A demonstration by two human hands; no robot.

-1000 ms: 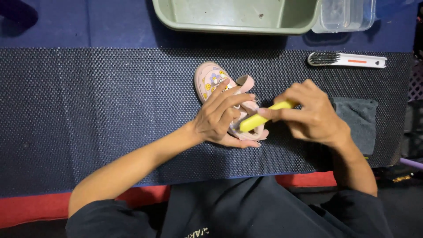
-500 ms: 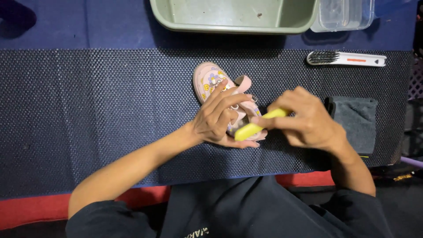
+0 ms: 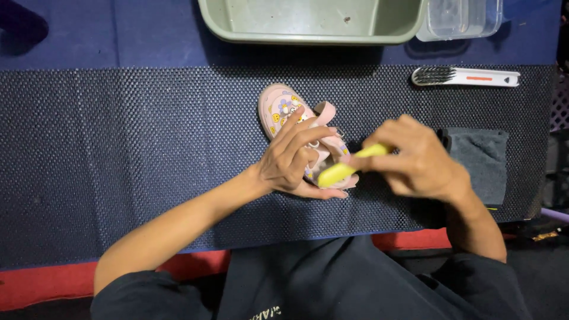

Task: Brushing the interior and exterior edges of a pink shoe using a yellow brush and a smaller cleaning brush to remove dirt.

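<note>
Left hand (image 3: 293, 160) fingers curl around the pink shoe (image 3: 283, 106), right hand (image 3: 415, 157) pinches the yellow brush (image 3: 341, 170); press too hard and the shoe could slide on the mat (image 3: 148, 148).

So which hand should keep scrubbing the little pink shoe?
Probably the right hand: it holds the yellow brush, whose tip lies against the pink shoe. The left hand has its grip around the shoe, steadying it on the dark mat.
</note>
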